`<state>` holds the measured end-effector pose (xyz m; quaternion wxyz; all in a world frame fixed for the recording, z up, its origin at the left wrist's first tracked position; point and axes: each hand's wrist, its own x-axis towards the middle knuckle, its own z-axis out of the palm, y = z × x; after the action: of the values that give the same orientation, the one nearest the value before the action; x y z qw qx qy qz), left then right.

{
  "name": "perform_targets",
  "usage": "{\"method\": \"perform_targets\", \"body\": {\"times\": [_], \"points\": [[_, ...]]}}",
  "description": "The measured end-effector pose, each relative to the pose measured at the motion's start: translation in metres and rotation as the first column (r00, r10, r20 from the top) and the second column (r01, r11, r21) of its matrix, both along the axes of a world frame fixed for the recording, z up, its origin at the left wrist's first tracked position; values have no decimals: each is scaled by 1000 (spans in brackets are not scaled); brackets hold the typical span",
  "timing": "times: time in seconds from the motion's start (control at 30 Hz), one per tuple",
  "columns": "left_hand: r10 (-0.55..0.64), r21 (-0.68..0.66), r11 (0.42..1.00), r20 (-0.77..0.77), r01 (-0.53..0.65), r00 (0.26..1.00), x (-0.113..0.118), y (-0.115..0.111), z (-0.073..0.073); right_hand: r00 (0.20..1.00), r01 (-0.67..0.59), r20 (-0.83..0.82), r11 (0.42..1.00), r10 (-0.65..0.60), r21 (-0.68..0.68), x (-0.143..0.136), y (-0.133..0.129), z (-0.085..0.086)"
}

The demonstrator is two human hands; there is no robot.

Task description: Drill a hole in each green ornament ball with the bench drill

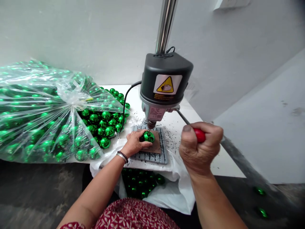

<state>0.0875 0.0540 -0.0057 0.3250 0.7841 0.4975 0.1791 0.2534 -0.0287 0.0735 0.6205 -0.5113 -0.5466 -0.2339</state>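
A shiny green ball (149,136) sits on a brown board (156,147) that lies over the slotted grey base plate (164,156) of a drill press (166,66). My left hand (136,143) grips this ball from its left side, thumb in front and fingers behind. Right above the ball is the drill chuck (151,124), its thin bit reaching down to the ball's top; whether it has entered the ball I cannot tell. My right hand (200,146) is closed around the red knob (199,135) of the press's feed lever (183,117).
A large clear plastic bag (71,98) full of green balls fills the left, with loose balls (105,122) beside it. Dark shavings cover the white table (190,127). Below its front edge, a white bag (176,190) holds more balls. Two balls (262,212) lie on the floor at right.
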Motion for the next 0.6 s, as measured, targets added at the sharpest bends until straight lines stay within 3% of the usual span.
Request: {"method": "perform_targets", "body": {"times": [0.13, 0.2, 0.27, 0.33, 0.47, 0.53, 0.6], "points": [[-20, -11, 1000, 14, 20, 1000, -1, 0, 0, 998, -61, 8, 998, 61, 0, -1, -1, -15], [-8, 3, 1000, 33, 8, 999, 0, 1, -1, 999, -54, -1, 999, 54, 8, -2, 0, -13], [5, 24, 1000, 62, -6, 998, 0, 1, -3, 999, -27, -38, 1000, 28, 16, -1, 3, 1], [4, 36, 999, 93, -8, 996, 1, 1, -5, 994, -8, -108, 999, 4, -31, 1, 9, 26], [-32, 26, 999, 180, 28, 983, -2, -3, -6, 959, -52, -280, 948, -40, -314, 5, 26, 81], [-69, 36, 997, 217, 63, 974, -7, -8, -4, 940, -39, -327, 924, -94, -380, 6, 32, 95], [-98, 54, 995, 209, 88, 973, -17, -16, 0, 927, -24, -355, 928, -118, -371, 7, 36, 97]]}}
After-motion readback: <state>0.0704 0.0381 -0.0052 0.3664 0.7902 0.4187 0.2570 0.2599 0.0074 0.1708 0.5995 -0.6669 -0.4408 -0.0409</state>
